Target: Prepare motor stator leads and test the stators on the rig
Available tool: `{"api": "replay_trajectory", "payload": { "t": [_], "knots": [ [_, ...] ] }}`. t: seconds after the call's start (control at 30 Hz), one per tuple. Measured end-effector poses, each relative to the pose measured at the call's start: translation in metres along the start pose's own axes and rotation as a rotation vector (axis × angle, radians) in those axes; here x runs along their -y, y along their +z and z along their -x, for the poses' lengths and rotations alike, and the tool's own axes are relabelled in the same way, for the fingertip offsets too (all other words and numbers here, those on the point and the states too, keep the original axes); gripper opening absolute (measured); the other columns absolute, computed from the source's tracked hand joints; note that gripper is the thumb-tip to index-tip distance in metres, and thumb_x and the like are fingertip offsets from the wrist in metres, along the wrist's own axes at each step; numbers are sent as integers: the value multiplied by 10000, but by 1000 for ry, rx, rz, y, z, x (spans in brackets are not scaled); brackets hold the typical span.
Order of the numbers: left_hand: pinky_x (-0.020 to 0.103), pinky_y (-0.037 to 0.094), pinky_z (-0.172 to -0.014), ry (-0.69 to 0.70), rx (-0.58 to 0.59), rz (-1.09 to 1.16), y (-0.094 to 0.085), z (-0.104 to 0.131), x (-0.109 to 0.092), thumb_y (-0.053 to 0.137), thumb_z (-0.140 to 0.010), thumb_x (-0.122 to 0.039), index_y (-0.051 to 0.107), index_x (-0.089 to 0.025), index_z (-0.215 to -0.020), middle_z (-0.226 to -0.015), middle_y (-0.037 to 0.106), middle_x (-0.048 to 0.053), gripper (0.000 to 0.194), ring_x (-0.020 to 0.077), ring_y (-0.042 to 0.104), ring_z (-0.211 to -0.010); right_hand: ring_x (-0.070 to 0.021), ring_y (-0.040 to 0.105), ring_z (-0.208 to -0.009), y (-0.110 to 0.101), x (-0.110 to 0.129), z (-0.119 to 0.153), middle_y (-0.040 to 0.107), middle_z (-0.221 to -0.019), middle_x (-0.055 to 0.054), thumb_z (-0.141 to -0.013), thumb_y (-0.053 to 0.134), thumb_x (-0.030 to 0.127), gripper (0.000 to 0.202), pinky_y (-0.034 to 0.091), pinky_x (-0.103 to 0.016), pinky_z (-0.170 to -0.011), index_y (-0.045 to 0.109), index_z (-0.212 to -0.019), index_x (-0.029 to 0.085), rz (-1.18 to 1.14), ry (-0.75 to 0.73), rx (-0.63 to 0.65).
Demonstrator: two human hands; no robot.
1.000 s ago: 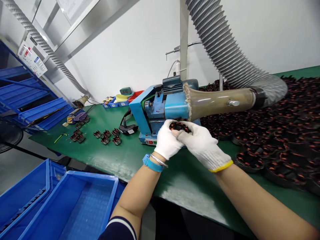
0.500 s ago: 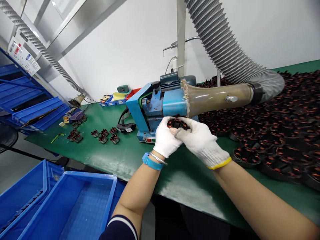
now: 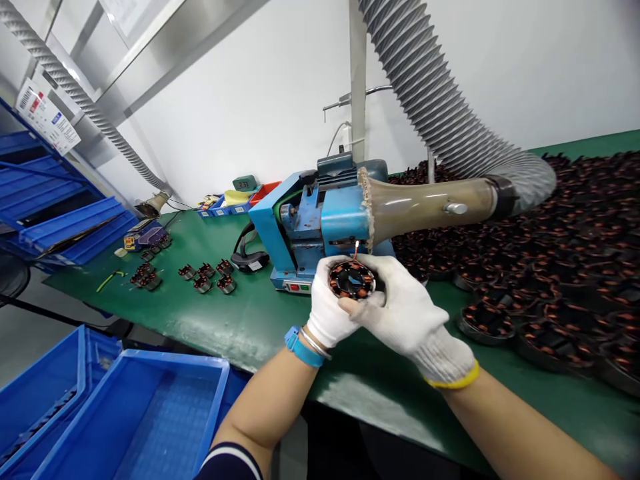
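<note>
Between my two gloved hands is a motor stator [image 3: 351, 279], a dark ring with copper windings, its open face turned up toward me. A wire end sticks up from its far rim. My left hand [image 3: 327, 310] wraps its left side, and my right hand [image 3: 400, 303] grips the right side with the thumb near the front. Both wear white gloves. Just behind them stands a blue belt-driven machine [image 3: 345, 217] with red and green buttons. A translucent brown suction funnel [image 3: 425, 207] is fixed to its right end.
Many stators [image 3: 555, 293] cover the right of the green bench [image 3: 200, 313]. Small groups of stators [image 3: 203, 277] lie at left, near a black strapped object [image 3: 249, 257]. Blue crates [image 3: 225, 393] stand below the front edge. A grey hose [image 3: 425, 87] hangs above.
My hands have drawn the stator down and slightly away from the machine. Its wound face now tilts up more, and the wire end shows.
</note>
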State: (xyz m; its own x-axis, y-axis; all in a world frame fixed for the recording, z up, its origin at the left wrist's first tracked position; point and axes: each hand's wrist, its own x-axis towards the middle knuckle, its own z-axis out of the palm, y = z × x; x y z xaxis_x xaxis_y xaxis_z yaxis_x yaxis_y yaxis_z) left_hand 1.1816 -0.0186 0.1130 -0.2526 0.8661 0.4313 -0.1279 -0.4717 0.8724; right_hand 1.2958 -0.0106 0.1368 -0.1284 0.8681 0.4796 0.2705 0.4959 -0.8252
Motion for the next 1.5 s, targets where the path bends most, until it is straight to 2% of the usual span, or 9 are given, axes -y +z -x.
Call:
{"api": "replay_trajectory", "payload": {
  "t": [0.13, 0.23, 0.47, 0.8, 1.03, 1.17, 1.27, 1.4, 1.5],
  "knots": [
    [255, 370, -461, -344, 31, 357, 2, 2, -13, 736, -574, -497, 585, -169, -840, -684, 570, 9, 448, 115, 459, -504, -263, 646, -1077, -4, -10, -4, 688, -1126, -116, -808, 594, 545, 479, 513, -405, -969, 677, -1113, 185, -281, 136, 47],
    [237, 252, -402, -575, 85, 591, 1, 2, -21, 664, -558, -497, 619, -145, -872, -644, 545, 13, 474, 95, 368, -433, -236, 678, -944, -2, -10, -8, 728, -1017, -98, -754, 666, 508, 467, 554, -366, -851, 687, -1074, 169, -473, 260, 55],
    [233, 244, -409, -674, 204, 655, 0, 5, -20, 664, -522, -480, 642, -134, -926, -704, 596, 54, 533, 119, 419, -487, -162, 630, -685, -2, 2, -9, 714, -783, -62, -612, 784, 444, 400, 529, -289, -650, 707, -878, 155, -589, 386, -104],
    [248, 265, -394, -589, 297, 513, -3, 3, -13, 629, -534, -440, 570, -179, -973, -683, 549, 17, 514, 118, 403, -443, -142, 597, -618, -3, -3, -11, 689, -747, -44, -556, 812, 414, 417, 485, -254, -541, 687, -861, 158, -682, 472, -99],
    [254, 290, -354, -549, 372, 435, -1, 1, -12, 640, -542, -470, 549, -184, -936, -652, 551, -5, 495, 116, 415, -402, -135, 576, -566, -7, -6, -12, 665, -688, -38, -582, 759, 424, 377, 464, -252, -505, 655, -835, 165, -590, 413, -90],
    [320, 510, -582, -228, 216, -101, 8, 5, -16, 729, -501, -330, 526, -210, -847, -732, 610, 4, 418, 160, 564, -621, -147, 593, -575, -6, -7, -13, 679, -691, -43, -552, 719, 376, 288, 495, -266, -530, 624, -747, 186, -526, 400, -142],
    [392, 540, -790, -29, 87, -477, 13, 10, -19, 766, -513, -270, 538, -230, -868, -850, 635, 32, 424, 228, 619, -804, -163, 621, -614, -5, -9, -14, 689, -695, -40, -531, 691, 331, 221, 542, -289, -603, 604, -688, 200, -528, 443, -170],
    [405, 550, -790, 128, 80, -806, 12, 15, -16, 772, -573, -347, 560, -235, -933, -910, 624, 62, 432, 270, 647, -834, -170, 628, -619, -5, -15, -15, 684, -689, -34, -533, 679, 324, 196, 561, -302, -626, 599, -670, 209, -469, 462, -142],
    [382, 553, -750, 79, 62, -812, 13, 15, -13, 780, -579, -364, 546, -244, -930, -877, 630, 47, 439, 254, 651, -783, -184, 640, -625, -4, -20, -17, 683, -683, -35, -554, 682, 328, 189, 571, -318, -626, 590, -678, 219, -425, 464, -113]
  ]
}}
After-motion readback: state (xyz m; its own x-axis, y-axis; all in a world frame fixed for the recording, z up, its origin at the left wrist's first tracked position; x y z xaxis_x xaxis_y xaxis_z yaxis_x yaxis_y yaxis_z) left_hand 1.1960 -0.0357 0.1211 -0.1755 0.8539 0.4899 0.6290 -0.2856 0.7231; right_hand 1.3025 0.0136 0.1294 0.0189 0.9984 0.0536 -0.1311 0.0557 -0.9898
